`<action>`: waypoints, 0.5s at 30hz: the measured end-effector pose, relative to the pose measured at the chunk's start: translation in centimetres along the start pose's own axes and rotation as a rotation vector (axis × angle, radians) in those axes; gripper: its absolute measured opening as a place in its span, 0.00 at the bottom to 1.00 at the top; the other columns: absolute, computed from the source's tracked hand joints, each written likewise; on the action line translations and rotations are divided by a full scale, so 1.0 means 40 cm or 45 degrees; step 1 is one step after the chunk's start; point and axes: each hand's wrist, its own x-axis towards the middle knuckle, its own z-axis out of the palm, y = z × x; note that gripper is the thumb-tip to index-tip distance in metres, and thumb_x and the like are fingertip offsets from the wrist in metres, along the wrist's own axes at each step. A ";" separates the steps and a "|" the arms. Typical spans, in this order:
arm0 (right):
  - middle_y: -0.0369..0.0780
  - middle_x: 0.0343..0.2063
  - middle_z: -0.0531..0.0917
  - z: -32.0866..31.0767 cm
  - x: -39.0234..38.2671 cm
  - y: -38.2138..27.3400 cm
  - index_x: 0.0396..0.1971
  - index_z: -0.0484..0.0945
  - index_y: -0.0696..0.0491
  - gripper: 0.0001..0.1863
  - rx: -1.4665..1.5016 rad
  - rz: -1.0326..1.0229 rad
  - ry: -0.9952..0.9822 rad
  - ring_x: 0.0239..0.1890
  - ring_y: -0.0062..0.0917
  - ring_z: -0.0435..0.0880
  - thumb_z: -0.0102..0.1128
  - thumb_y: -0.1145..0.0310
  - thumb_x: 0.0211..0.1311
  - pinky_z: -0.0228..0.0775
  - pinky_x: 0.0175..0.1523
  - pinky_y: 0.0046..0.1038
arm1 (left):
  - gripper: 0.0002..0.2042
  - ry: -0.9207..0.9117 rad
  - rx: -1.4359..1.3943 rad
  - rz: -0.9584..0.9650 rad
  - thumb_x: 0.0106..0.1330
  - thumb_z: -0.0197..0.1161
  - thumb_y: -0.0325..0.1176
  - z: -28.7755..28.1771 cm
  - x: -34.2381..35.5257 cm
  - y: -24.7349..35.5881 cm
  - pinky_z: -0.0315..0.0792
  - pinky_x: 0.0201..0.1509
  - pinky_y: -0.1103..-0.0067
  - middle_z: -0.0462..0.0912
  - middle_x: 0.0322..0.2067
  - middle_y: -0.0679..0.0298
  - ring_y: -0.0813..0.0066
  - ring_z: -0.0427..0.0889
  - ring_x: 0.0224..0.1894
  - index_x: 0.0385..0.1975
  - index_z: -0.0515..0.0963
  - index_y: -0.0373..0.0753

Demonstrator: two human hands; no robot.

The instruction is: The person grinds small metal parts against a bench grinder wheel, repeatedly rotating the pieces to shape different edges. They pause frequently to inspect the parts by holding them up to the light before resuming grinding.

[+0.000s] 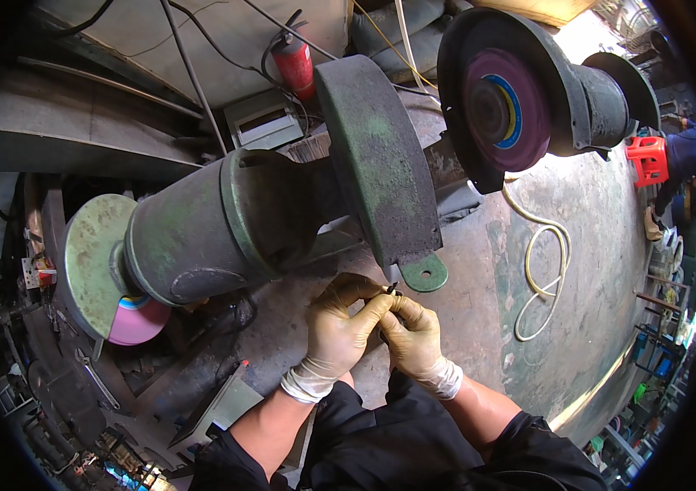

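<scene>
My left hand and my right hand, both in pale, stained gloves, meet in front of me. Their thumbs and fingers pinch a small dark piece, mostly covered by the fingers, so its kind cannot be made out. Just beyond the fingertips is the lower end of a grinder's curved metal wheel guard, with a green tab with a hole in it. The guard hides whatever wheel it covers. The grinder's thick grey-green motor housing extends to the left.
A pink wheel shows below the left guard. Another grinder with a pink wheel stands at the far right. A pale hose lies looped on the floor. Farther back are a fire extinguisher, a red stool and a person.
</scene>
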 end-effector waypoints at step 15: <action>0.34 0.31 0.84 0.000 -0.008 0.002 0.44 0.82 0.62 0.08 -0.034 0.032 0.043 0.33 0.14 0.78 0.62 0.76 0.69 0.73 0.39 0.18 | 0.03 -0.042 -0.262 -0.292 0.62 0.69 0.22 0.001 -0.005 -0.010 0.76 0.42 0.82 0.86 0.34 0.65 0.80 0.83 0.37 0.34 0.84 0.34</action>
